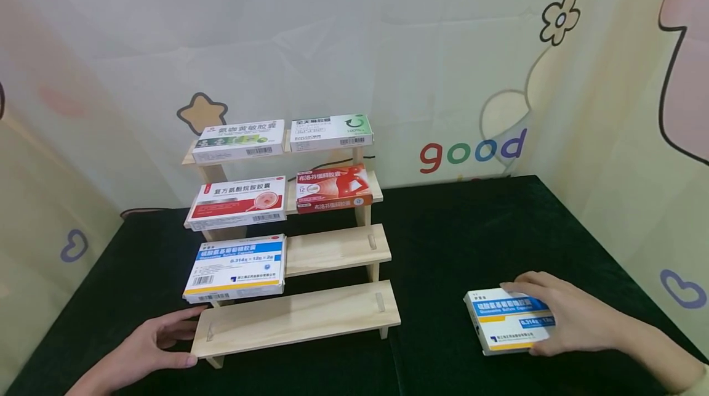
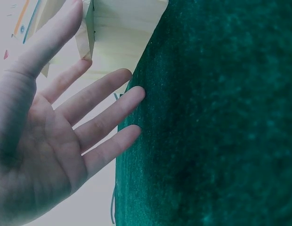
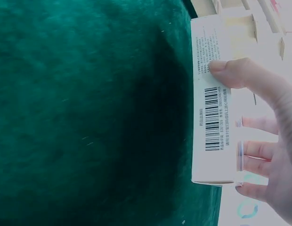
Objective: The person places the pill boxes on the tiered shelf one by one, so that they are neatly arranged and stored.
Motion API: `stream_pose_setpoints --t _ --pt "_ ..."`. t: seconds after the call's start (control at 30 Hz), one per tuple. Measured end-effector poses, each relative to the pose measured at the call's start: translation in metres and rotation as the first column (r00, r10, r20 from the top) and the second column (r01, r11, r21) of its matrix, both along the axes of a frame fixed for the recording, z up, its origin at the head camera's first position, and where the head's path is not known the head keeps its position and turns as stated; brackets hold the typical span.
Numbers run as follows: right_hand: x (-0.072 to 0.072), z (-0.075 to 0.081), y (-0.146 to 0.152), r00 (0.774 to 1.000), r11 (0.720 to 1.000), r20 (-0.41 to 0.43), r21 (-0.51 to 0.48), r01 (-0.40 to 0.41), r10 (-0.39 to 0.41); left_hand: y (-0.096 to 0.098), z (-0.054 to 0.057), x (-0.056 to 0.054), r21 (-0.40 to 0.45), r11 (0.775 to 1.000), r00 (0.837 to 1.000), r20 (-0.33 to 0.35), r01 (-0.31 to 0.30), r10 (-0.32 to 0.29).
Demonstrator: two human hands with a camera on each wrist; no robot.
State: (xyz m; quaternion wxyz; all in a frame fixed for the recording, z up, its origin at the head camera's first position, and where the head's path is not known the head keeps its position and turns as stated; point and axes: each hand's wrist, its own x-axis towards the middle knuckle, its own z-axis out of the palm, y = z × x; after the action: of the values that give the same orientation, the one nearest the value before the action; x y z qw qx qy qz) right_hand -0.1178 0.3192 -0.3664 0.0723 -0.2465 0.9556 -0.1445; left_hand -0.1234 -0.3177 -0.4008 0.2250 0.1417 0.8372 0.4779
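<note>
My right hand (image 1: 578,316) grips a white medicine box (image 1: 501,322) with blue and yellow bands, right of the stepped wooden rack (image 1: 299,316). Thumb and fingers are on opposite sides of this box; in the right wrist view its barcode side (image 3: 212,117) faces the camera. At the rack's lowest left end, my left hand (image 1: 145,343) has its thumb and index finger at the plank's two corners, the other fingers extended and spread. A similar blue-and-yellow medicine box (image 1: 235,266) lies on the left of the second-lowest step.
A red-and-white box (image 1: 238,202) and a red box (image 1: 334,188) lie on the step above. On the top step are a green-and-white box (image 1: 239,139) and another white-and-green box (image 1: 331,131). Dark green cloth (image 1: 443,248) covers the table; a printed curtain (image 1: 354,45) hangs behind.
</note>
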Motion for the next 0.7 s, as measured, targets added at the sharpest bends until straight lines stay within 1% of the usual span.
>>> stream_pose_setpoints --t 0.13,0.33,0.4,0.7 --pt "-0.008 0.005 -0.011 0.999 1.000 -0.034 -0.007 -0.026 0.026 0.000 0.000 0.000 0.005 1.000 1.000 -0.006 0.005 -0.005" --pt "-0.018 0.010 -0.023 0.994 0.998 -0.079 0.000 -0.070 0.069 0.001 0.001 0.000 0.006 1.000 1.000 0.001 0.001 -0.001" --pt "-0.021 0.012 -0.026 0.993 0.997 -0.089 0.005 -0.072 0.072 0.001 0.001 0.000 0.006 1.000 1.000 -0.003 0.001 -0.001" --pt "-0.032 0.025 -0.040 0.991 0.996 -0.094 0.016 -0.091 0.092 0.000 0.001 0.000 -0.004 1.000 1.000 -0.011 0.002 -0.002"
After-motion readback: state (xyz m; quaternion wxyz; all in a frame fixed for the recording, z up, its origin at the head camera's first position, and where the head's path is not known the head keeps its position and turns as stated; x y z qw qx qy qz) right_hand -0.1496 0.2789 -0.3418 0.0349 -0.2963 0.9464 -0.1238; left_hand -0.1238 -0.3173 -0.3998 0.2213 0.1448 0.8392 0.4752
